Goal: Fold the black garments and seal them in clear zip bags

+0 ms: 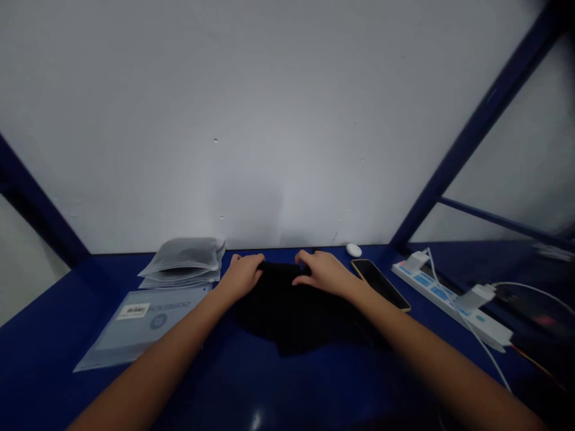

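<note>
A black cloth (291,311) lies on the blue table (54,341) in front of me, near the white wall. My left hand (242,274) grips its far edge on the left, fingers curled over the fabric. My right hand (324,272) holds the same far edge on the right, fingers closed on it. The two hands are a short way apart, with a rolled or folded strip of cloth between them.
A flat grey packaging bag (139,326) with a barcode label lies at the left, and a stack of grey bags (184,260) sits behind it. To the right are a phone (381,284), a small white object (354,249) and a white power strip (449,302) with plugged cables. Blue frame posts stand on both sides.
</note>
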`<state>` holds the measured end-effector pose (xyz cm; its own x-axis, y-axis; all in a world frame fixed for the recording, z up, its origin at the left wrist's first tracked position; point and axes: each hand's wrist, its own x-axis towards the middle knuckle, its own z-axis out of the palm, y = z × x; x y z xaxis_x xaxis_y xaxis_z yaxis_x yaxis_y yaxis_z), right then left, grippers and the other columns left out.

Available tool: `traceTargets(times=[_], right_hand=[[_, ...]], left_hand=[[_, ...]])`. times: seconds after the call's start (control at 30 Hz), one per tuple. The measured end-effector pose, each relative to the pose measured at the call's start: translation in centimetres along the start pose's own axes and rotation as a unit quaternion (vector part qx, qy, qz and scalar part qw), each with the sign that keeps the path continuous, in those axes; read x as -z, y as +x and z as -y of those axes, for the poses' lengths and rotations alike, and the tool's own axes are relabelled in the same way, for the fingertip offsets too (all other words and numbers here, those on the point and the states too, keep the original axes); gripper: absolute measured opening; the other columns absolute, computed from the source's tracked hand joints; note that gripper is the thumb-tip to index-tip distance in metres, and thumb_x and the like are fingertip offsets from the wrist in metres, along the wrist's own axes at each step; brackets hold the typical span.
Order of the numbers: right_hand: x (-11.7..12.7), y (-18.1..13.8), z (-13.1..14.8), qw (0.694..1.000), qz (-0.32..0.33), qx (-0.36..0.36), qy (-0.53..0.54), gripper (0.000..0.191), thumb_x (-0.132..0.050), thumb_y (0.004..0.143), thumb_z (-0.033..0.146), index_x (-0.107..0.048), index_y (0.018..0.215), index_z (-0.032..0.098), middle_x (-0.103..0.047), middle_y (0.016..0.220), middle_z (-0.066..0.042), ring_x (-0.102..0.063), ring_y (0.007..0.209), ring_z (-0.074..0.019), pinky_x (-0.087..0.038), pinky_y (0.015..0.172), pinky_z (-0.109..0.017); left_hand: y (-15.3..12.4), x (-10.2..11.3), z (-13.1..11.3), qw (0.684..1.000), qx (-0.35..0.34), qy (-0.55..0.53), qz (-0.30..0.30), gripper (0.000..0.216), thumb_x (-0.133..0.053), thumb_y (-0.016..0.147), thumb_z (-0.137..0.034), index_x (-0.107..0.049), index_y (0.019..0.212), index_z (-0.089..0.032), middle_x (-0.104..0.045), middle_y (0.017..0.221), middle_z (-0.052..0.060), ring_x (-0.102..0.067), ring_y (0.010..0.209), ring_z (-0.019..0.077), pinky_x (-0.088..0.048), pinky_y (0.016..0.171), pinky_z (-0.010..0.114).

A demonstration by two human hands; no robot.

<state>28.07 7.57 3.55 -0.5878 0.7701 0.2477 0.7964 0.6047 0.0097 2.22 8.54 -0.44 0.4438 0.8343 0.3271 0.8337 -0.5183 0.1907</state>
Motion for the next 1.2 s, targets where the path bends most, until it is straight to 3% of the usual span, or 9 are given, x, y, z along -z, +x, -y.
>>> traceTargets(times=[0.07, 0.2, 0.4, 0.53, 0.7, 0.8, 0.93, 1.07, 1.2], right_hand=[[0.8, -1.5, -0.2, 0.998, 0.040, -0.017, -0.047, 0.044, -0.074, 0.081, 0.045, -0.058, 0.115, 0.022, -0.071, 0.081, -0.005, -0.066, 0.076, -0.0249, -0.040, 0.065, -0.031], [1.6, -2.7, -2.6, 0.983, 0.104, -0.040, -0.147, 0.007, -0.067, 0.083, 0.021, -0.066, 0.090, 0.021, -0.073, 0.081, -0.004, -0.067, 0.077, -0.0225, -0.038, 0.072, -0.032], [3.5, -2.6, -6.1, 0.970, 0.035, -0.122, -0.206, 0.013, -0.053, 0.086, 0.010, -0.064, 0.090, 0.017, -0.072, 0.093, -0.010, -0.065, 0.086, -0.0248, -0.033, 0.077, -0.036], [3.3, -5.9, -5.0, 0.959, 0.003, -0.095, -0.265, 0.020, -0.050, 0.086, 0.005, -0.065, 0.093, 0.017, -0.070, 0.096, -0.010, -0.061, 0.095, -0.0260, -0.033, 0.082, -0.037], [1.5, -10.7, -3.0, 0.969, 0.160, -0.068, -0.176, 0.027, -0.061, 0.077, 0.007, -0.071, 0.099, 0.019, -0.070, 0.099, -0.011, -0.063, 0.099, -0.0301, -0.038, 0.090, -0.045], [2.0, -10.6, -2.8, 0.982, 0.160, -0.061, -0.076, 0.033, -0.064, 0.079, 0.017, -0.070, 0.111, 0.021, -0.069, 0.110, -0.012, -0.063, 0.103, -0.0310, -0.043, 0.090, -0.045], [1.8, -8.0, -2.9, 0.989, 0.093, -0.111, 0.025, 0.040, -0.050, 0.095, 0.042, -0.066, 0.124, 0.019, -0.067, 0.121, -0.016, -0.064, 0.108, -0.0331, -0.047, 0.093, -0.048], [-2.6, -6.0, -3.1, 0.973, 0.135, -0.176, 0.063, 0.075, -0.042, 0.092, 0.066, -0.048, 0.144, 0.013, -0.048, 0.146, -0.021, -0.044, 0.136, -0.0371, -0.042, 0.105, -0.051], [-6.8, -3.7, -3.6, 0.981, 0.090, -0.170, -0.014, 0.065, -0.035, 0.098, 0.057, -0.039, 0.149, 0.017, -0.034, 0.156, -0.019, -0.028, 0.145, -0.0339, -0.030, 0.111, -0.059]], left_hand=[[-0.2, 0.4, 0.1, 1.000, -0.005, -0.004, -0.003, 0.017, -0.046, 0.095, -0.020, -0.059, 0.106, -0.021, -0.070, 0.097, 0.006, -0.064, 0.095, 0.0252, -0.043, 0.086, 0.040], [-0.8, 1.2, 0.7, 0.997, -0.030, 0.010, -0.073, 0.017, -0.046, 0.096, -0.021, -0.060, 0.105, -0.019, -0.065, 0.097, 0.008, -0.061, 0.094, 0.0245, -0.045, 0.083, 0.036], [-1.2, 2.4, 1.1, 0.987, -0.017, -0.019, -0.157, 0.015, -0.047, 0.093, -0.016, -0.061, 0.100, -0.018, -0.061, 0.099, 0.008, -0.058, 0.096, 0.0236, -0.048, 0.085, 0.038], [-4.2, 2.8, 0.2, 0.988, -0.122, -0.021, -0.091, 0.017, -0.050, 0.090, -0.013, -0.061, 0.101, -0.019, -0.058, 0.114, 0.010, -0.055, 0.105, 0.0241, -0.047, 0.091, 0.041], [-7.2, 2.6, -1.7, 0.983, -0.180, 0.008, 0.025, 0.020, -0.063, 0.088, -0.041, -0.063, 0.091, -0.021, -0.052, 0.137, 0.009, -0.046, 0.124, 0.0323, -0.039, 0.103, 0.053], [-6.0, 1.9, -2.1, 0.989, -0.139, -0.044, 0.025, 0.032, -0.055, 0.093, -0.052, -0.062, 0.098, -0.021, -0.051, 0.140, 0.010, -0.044, 0.129, 0.0287, -0.035, 0.110, 0.048], [-3.7, -0.3, -2.0, 0.995, -0.071, -0.065, 0.033, 0.045, -0.044, 0.098, -0.047, -0.052, 0.133, -0.019, -0.051, 0.142, 0.014, -0.047, 0.130, 0.0268, -0.038, 0.108, 0.044], [-3.6, -1.8, -2.4, 0.997, -0.016, 0.035, 0.062, 0.043, -0.044, 0.098, -0.042, -0.052, 0.138, -0.028, -0.061, 0.124, 0.014, -0.057, 0.112, 0.0316, -0.044, 0.092, 0.047], [-4.9, -0.6, -4.2, 0.989, 0.045, 0.116, 0.077, 0.038, -0.046, 0.097, -0.040, -0.063, 0.127, -0.025, -0.065, 0.101, 0.015, -0.062, 0.094, 0.0331, -0.044, 0.082, 0.046]])
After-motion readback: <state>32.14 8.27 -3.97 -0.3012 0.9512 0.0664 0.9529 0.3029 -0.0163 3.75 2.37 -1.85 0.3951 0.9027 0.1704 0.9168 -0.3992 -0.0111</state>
